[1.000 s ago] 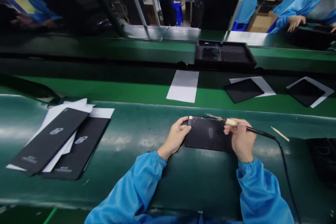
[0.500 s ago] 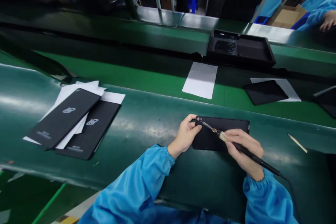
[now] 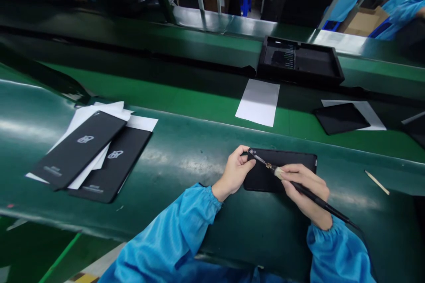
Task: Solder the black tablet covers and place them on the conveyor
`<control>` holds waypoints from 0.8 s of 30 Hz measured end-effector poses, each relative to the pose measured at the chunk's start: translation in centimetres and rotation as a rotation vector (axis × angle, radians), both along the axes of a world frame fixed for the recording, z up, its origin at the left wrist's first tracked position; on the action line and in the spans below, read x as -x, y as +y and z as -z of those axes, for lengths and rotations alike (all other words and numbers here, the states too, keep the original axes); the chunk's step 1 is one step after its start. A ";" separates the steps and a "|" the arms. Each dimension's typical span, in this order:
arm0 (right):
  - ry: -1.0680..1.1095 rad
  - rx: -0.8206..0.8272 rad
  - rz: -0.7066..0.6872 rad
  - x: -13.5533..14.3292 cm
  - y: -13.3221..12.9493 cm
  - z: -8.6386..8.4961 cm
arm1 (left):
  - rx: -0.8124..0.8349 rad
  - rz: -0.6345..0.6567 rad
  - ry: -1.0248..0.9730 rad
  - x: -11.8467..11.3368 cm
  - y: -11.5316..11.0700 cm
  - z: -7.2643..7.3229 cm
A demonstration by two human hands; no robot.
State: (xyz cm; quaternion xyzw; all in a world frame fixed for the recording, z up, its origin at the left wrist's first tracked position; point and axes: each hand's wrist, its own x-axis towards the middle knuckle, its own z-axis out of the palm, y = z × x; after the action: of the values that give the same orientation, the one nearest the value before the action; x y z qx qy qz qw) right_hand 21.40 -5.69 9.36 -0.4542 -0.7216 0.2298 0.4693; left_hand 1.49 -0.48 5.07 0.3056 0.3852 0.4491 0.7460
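Observation:
A black rectangular panel (image 3: 265, 179) lies on the dark green bench before me. My left hand (image 3: 233, 172) grips its upper left corner between thumb and fingers. In my right hand (image 3: 308, 192) is a soldering iron (image 3: 310, 195), held like a pen, with its cable trailing to the lower right. The iron's metal tip points at a small round detail in that same corner, near my left thumb; whether it touches cannot be made out. Part of the panel's right side is hidden under my right hand.
Two black covers (image 3: 83, 146) with white sheets lie at the left. A wooden stick (image 3: 376, 182) is at the right. Beyond the bench, a green belt (image 3: 199, 106) carries white paper (image 3: 259, 101), a black tablet (image 3: 341, 118) and a black tray (image 3: 340, 68). People in blue stand farther back.
The papers and tablet on the belt have shifted slightly right, while the black tray has shifted slightly left. The iron and my right hand have moved a little left. My left hand keeps its hold.

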 end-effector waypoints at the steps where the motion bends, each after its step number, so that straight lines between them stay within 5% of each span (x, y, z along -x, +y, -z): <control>1: 0.002 0.001 0.001 0.0 0.0 0.1 | -0.002 0.002 0.002 0.0 0.0 0.0; 12: 0.060 0.035 0.003 0.1 0.1 0.8 | -0.009 -0.002 0.028 0.0 0.0 -0.1; 24: 0.014 0.009 -0.030 -1.1 1.1 -2.0 | -0.008 0.019 0.012 -0.1 -0.1 0.1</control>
State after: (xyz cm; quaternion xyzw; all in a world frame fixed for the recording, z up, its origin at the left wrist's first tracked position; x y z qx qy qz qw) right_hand 22.47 -4.58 11.33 -0.4438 -0.7240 0.2432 0.4687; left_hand 1.55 -0.62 4.97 0.3150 0.3850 0.4419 0.7465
